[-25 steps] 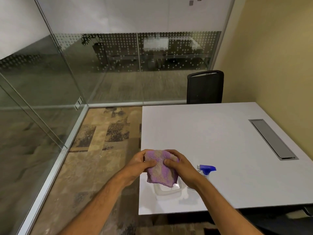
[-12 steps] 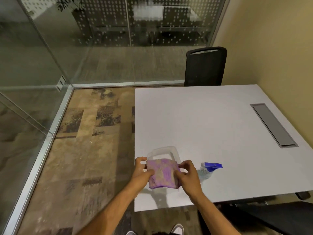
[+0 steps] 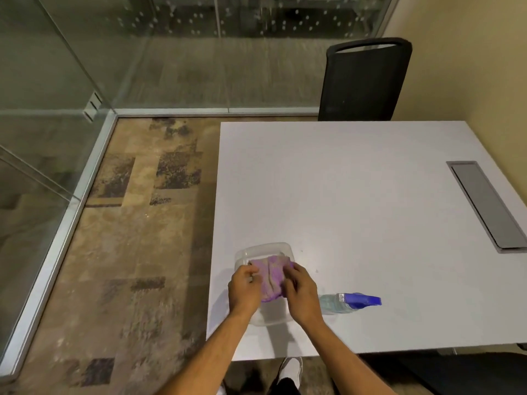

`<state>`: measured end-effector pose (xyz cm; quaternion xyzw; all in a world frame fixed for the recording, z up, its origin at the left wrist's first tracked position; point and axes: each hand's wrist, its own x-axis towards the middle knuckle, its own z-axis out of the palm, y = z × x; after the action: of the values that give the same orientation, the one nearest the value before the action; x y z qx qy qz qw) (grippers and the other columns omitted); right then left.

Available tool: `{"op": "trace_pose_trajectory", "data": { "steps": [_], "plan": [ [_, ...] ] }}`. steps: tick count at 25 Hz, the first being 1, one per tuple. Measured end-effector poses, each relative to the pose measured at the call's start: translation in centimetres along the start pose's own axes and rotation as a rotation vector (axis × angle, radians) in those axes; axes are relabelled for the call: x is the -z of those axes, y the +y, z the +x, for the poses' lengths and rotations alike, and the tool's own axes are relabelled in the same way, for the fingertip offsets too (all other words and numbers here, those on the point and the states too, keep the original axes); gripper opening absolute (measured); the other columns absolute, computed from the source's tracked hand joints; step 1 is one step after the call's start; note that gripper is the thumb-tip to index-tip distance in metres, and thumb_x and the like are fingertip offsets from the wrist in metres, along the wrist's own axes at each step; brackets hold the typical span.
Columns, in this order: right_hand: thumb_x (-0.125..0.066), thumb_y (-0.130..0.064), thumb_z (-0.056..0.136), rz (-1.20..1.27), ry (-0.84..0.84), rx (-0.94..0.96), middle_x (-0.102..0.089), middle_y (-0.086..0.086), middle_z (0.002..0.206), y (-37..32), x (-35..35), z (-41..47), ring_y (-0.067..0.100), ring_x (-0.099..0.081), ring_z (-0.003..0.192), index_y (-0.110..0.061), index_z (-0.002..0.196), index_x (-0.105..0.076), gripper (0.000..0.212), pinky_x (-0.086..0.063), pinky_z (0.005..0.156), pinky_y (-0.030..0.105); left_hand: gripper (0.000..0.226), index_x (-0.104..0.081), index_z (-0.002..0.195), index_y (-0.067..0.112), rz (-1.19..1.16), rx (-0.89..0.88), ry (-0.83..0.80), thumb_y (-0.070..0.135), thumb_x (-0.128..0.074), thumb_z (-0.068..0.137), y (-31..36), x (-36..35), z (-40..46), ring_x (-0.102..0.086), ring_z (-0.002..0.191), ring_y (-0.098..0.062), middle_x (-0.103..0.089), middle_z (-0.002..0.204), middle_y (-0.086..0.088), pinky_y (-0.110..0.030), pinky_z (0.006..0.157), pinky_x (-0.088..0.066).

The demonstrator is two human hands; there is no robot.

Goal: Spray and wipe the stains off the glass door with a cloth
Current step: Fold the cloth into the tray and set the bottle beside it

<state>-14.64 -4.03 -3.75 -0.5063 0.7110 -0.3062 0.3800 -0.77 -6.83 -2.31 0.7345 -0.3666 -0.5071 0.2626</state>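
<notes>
A folded purple cloth (image 3: 272, 276) is held between my left hand (image 3: 244, 289) and my right hand (image 3: 301, 293), low over a clear plastic container (image 3: 263, 249) on the white table (image 3: 356, 209). Both hands grip the cloth's sides. A clear spray bottle with a blue trigger head (image 3: 349, 302) lies on its side just right of my right hand. The glass door (image 3: 37, 138) stands at the left, with a glass wall (image 3: 228, 52) along the back.
A black chair (image 3: 365, 81) stands at the table's far edge against the yellow wall. A grey cable hatch (image 3: 484, 203) sits in the table's right side. Patterned carpet (image 3: 137, 238) lies between table and glass. My white shoe (image 3: 291, 369) shows below the table edge.
My hands have lowered the cloth from chest height down onto the clear container. The view has tilted downward, so the table fills more of it.
</notes>
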Motion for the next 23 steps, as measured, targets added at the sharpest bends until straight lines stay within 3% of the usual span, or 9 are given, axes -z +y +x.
{"op": "trace_pose_trajectory", "data": {
  "steps": [1,3,5,8,12,17,21,23],
  "plan": [
    [-0.047,0.001,0.100,-0.017,-0.040,0.010,-0.056,-0.001,0.136,0.4,-0.5,0.6,0.011,-0.054,0.120,-0.007,0.136,-0.060,0.040,-0.032,0.095,-0.004,0.024,-0.069,0.115,0.017,-0.011,0.015,-0.018,0.005,-0.058,0.097,0.0,-0.6,0.5,-0.063,0.108,-0.023,-0.067,0.124,-0.004,-0.021,0.081,-0.053],
    [-0.044,0.000,0.100,-0.038,-0.107,0.022,-0.048,0.003,0.149,1.3,-1.4,1.7,0.015,-0.046,0.136,-0.007,0.146,-0.049,0.047,-0.025,0.108,0.002,0.035,-0.063,0.131,0.015,-0.066,0.068,-0.064,0.003,-0.053,0.099,0.1,-1.6,1.3,-0.059,0.120,-0.024,-0.059,0.138,-0.005,-0.027,0.095,-0.053],
    [-0.043,0.000,0.100,-0.039,-0.148,0.026,-0.041,0.006,0.157,2.3,-2.3,2.7,0.020,-0.038,0.145,-0.008,0.151,-0.042,0.051,-0.022,0.115,0.014,0.041,-0.056,0.142,0.014,-0.139,0.128,-0.103,0.004,-0.051,0.102,0.4,-2.2,2.0,-0.053,0.122,-0.022,-0.053,0.141,-0.005,-0.022,0.090,-0.051],
    [-0.041,-0.002,0.102,-0.038,-0.166,0.024,-0.032,0.007,0.162,3.5,-3.6,3.8,0.020,-0.030,0.150,-0.008,0.154,-0.033,0.054,-0.014,0.116,0.009,0.044,-0.049,0.149,0.016,-0.248,0.207,-0.130,0.011,-0.051,0.105,0.3,-3.0,3.4,-0.051,0.128,-0.025,-0.051,0.147,-0.006,-0.022,0.088,-0.046],
    [-0.039,-0.005,0.103,-0.064,-0.175,0.053,-0.013,0.000,0.165,5.0,-4.7,4.8,0.008,-0.008,0.151,-0.007,0.158,-0.019,0.059,-0.001,0.111,-0.002,0.047,-0.044,0.153,0.018,-0.303,0.254,-0.139,0.018,-0.049,0.106,-0.6,-4.2,4.7,-0.049,0.135,-0.026,-0.049,0.151,-0.005,-0.028,0.094,-0.042],
    [-0.034,-0.021,0.104,-0.094,-0.215,0.090,-0.002,0.001,0.166,6.6,-5.5,5.0,-0.019,0.012,0.143,-0.002,0.159,-0.008,0.063,-0.001,0.117,0.005,0.049,-0.040,0.156,0.021,-0.257,0.278,-0.163,0.029,-0.042,0.108,-1.8,-4.5,6.0,-0.051,0.135,-0.028,-0.049,0.154,-0.007,-0.031,0.099,-0.045],
    [-0.034,-0.027,0.101,-0.139,-0.244,0.078,-0.002,0.007,0.170,7.0,-5.9,5.2,0.009,-0.001,0.155,-0.007,0.160,-0.010,0.066,-0.016,0.127,0.032,0.059,-0.016,0.163,0.017,-0.167,0.238,-0.229,0.029,-0.038,0.110,-1.2,-4.2,5.3,-0.026,0.154,-0.024,-0.018,0.169,0.001,-0.032,0.119,-0.027],
    [-0.038,-0.023,0.103,-0.141,-0.247,0.073,-0.002,0.006,0.169,6.3,-5.4,4.8,0.011,-0.001,0.154,-0.009,0.160,-0.014,0.063,-0.013,0.127,0.031,0.061,-0.010,0.164,0.020,-0.140,0.194,-0.255,0.031,-0.037,0.111,-1.3,-4.1,4.9,-0.019,0.156,-0.022,-0.010,0.171,0.003,-0.033,0.122,-0.024]
  ]
}}
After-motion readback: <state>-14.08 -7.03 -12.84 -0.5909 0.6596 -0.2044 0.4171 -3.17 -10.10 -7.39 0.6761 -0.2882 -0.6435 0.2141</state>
